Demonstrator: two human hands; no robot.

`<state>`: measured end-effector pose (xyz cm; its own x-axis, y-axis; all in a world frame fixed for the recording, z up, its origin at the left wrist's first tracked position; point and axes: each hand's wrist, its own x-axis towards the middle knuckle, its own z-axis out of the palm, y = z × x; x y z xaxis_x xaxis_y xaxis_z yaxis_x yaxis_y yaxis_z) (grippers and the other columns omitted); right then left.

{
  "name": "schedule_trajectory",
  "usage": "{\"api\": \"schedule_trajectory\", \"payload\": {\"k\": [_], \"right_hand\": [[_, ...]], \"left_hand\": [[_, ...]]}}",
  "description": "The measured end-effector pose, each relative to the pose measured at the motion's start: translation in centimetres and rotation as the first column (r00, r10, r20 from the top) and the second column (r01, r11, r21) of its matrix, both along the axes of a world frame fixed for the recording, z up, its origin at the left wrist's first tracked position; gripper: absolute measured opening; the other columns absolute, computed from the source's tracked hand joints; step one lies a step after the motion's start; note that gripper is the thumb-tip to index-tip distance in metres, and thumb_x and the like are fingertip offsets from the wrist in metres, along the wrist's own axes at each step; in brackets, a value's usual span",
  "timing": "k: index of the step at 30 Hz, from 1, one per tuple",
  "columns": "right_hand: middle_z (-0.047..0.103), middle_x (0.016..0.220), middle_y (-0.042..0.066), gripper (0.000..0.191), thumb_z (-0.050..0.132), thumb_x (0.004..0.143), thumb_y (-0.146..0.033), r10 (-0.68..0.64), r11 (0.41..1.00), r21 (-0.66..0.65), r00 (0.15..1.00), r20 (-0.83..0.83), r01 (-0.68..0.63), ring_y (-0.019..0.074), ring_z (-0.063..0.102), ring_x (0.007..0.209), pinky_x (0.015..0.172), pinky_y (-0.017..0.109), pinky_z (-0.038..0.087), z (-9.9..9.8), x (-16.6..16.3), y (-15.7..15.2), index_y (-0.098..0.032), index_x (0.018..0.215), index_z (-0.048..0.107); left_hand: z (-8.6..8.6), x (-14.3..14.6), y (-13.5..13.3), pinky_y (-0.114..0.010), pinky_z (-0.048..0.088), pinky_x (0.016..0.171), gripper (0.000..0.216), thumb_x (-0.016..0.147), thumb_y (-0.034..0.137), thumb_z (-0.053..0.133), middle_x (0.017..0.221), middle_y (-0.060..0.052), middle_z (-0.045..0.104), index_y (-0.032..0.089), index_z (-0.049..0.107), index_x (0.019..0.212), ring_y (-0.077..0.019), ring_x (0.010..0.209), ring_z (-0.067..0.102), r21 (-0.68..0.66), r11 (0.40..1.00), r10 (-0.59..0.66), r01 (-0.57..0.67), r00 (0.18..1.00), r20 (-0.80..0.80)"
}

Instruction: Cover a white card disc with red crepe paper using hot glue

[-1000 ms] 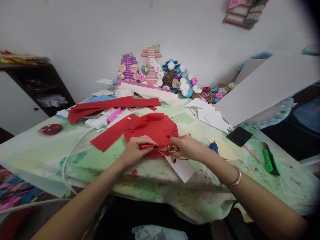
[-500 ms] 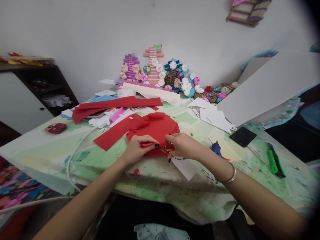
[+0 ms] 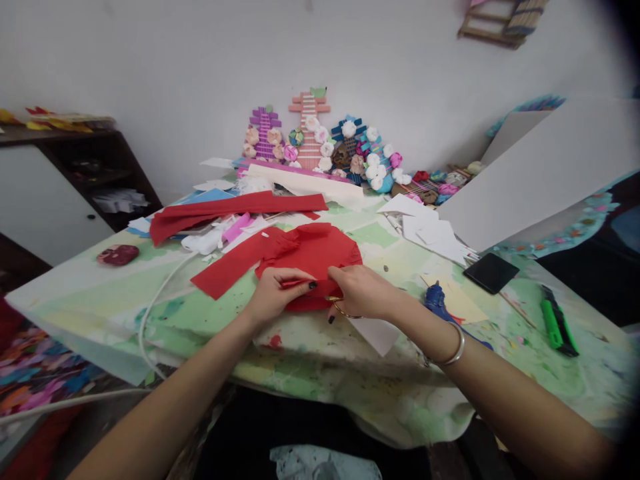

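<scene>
A round red piece of crepe paper (image 3: 320,253) with a ruffled edge lies at the near side of the table, and a red strip runs off it to the left. My left hand (image 3: 275,293) pinches its near edge between thumb and fingers. In my right hand (image 3: 357,290) are gold-handled scissors (image 3: 345,311), the loops around my fingers. Their blades are mostly hidden by the hand and the red paper. A white paper piece (image 3: 377,333) lies beneath the right hand.
Right of my hands are a blue glue gun (image 3: 436,299), a black phone-like slab (image 3: 491,273) and a green cutter (image 3: 557,323). Red strips (image 3: 235,208) lie farther back on the left, with a white cord (image 3: 146,320) nearer. Flowered guitar-shaped crafts (image 3: 310,133) lean on the wall.
The scissors' handles have come closer together in my right hand. My left hand keeps its pinch on the red paper. The view has shifted slightly.
</scene>
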<state>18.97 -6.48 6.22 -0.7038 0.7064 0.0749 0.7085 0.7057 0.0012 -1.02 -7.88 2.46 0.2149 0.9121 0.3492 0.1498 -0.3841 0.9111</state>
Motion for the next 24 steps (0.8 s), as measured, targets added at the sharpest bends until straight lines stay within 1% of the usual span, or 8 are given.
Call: {"api": "schedule_trajectory", "payload": {"k": [5, 9, 13, 16, 18, 21, 24], "right_hand": [[0.063, 0.067, 0.007, 0.042, 0.073, 0.071, -0.050, -0.016, 1.000, 0.010, 0.998, 0.065, 0.015, 0.0187, 0.055, 0.058, 0.047, 0.029, 0.017, -0.3, -0.9, 0.2, -0.015, 0.087, 0.055], [0.062, 0.066, 0.006, 0.039, 0.073, 0.072, -0.049, -0.016, 1.000, 0.001, 0.999, 0.050, 0.016, 0.0176, 0.055, 0.058, 0.047, 0.028, 0.016, -0.8, -1.1, 0.5, -0.016, 0.085, 0.055], [0.061, 0.065, 0.004, 0.046, 0.075, 0.068, -0.051, 0.002, 0.999, -0.037, 1.000, 0.003, -0.002, 0.0172, 0.054, 0.058, 0.047, 0.027, 0.018, -0.8, -1.0, 0.4, -0.016, 0.088, 0.053], [0.062, 0.069, 0.005, 0.053, 0.075, 0.066, -0.055, 0.015, 0.999, -0.030, 1.000, -0.021, -0.015, 0.0182, 0.056, 0.061, 0.048, 0.026, 0.020, -0.6, -1.2, 0.3, -0.016, 0.094, 0.053], [0.064, 0.073, 0.007, 0.057, 0.075, 0.065, -0.056, 0.017, 1.000, -0.020, 1.000, -0.015, -0.017, 0.0192, 0.057, 0.063, 0.049, 0.027, 0.020, -0.5, -1.5, 0.3, -0.015, 0.097, 0.053], [0.065, 0.076, 0.008, 0.060, 0.076, 0.064, -0.055, 0.008, 1.000, -0.024, 1.000, -0.004, -0.008, 0.0207, 0.058, 0.065, 0.050, 0.027, 0.021, -0.4, -1.9, 0.5, -0.014, 0.102, 0.055], [0.066, 0.077, 0.008, 0.062, 0.076, 0.064, -0.055, 0.000, 0.998, -0.060, 0.999, -0.040, -0.003, 0.0210, 0.059, 0.067, 0.050, 0.027, 0.023, -0.3, -2.5, 0.9, -0.015, 0.106, 0.055]], "left_hand": [[0.0, -0.1, 0.0, -0.027, 0.054, 0.072, 0.015, 0.074, 0.027, 0.070, 0.081, -0.006, 0.074, 0.013, 0.073, 0.077, -0.0192, 0.076, 0.068, -0.027, 1.000, -0.016, 0.016, 1.000, 0.024], [-0.2, -0.4, 0.2, -0.029, 0.055, 0.072, 0.019, 0.072, 0.030, 0.072, 0.083, -0.008, 0.075, 0.013, 0.074, 0.080, -0.0210, 0.078, 0.068, -0.091, 0.996, 0.017, -0.011, 0.998, 0.066], [-0.4, -0.4, 0.3, -0.029, 0.055, 0.073, 0.024, 0.071, 0.034, 0.074, 0.086, -0.009, 0.075, 0.013, 0.074, 0.082, -0.0212, 0.078, 0.069, -0.134, 0.991, 0.006, 0.010, 0.992, 0.122], [-0.4, -0.4, 0.4, -0.029, 0.056, 0.070, 0.026, 0.070, 0.035, 0.075, 0.084, -0.008, 0.075, 0.013, 0.074, 0.083, -0.0213, 0.076, 0.069, -0.182, 0.983, 0.003, 0.029, 0.985, 0.173], [-0.1, -0.5, 0.5, -0.029, 0.056, 0.068, 0.026, 0.069, 0.035, 0.075, 0.084, -0.008, 0.075, 0.013, 0.074, 0.082, -0.0213, 0.075, 0.069, -0.175, 0.984, 0.011, 0.017, 0.988, 0.156], [0.6, -1.2, 1.0, -0.029, 0.055, 0.068, 0.025, 0.069, 0.036, 0.075, 0.085, -0.008, 0.075, 0.014, 0.075, 0.082, -0.0223, 0.077, 0.069, -0.118, 0.993, 0.008, 0.000, 0.998, 0.065], [1.0, -1.8, 1.6, -0.029, 0.056, 0.069, 0.027, 0.070, 0.037, 0.075, 0.086, -0.008, 0.075, 0.015, 0.076, 0.084, -0.0232, 0.079, 0.070, -0.139, 0.989, -0.055, 0.060, 0.998, 0.036]]}}
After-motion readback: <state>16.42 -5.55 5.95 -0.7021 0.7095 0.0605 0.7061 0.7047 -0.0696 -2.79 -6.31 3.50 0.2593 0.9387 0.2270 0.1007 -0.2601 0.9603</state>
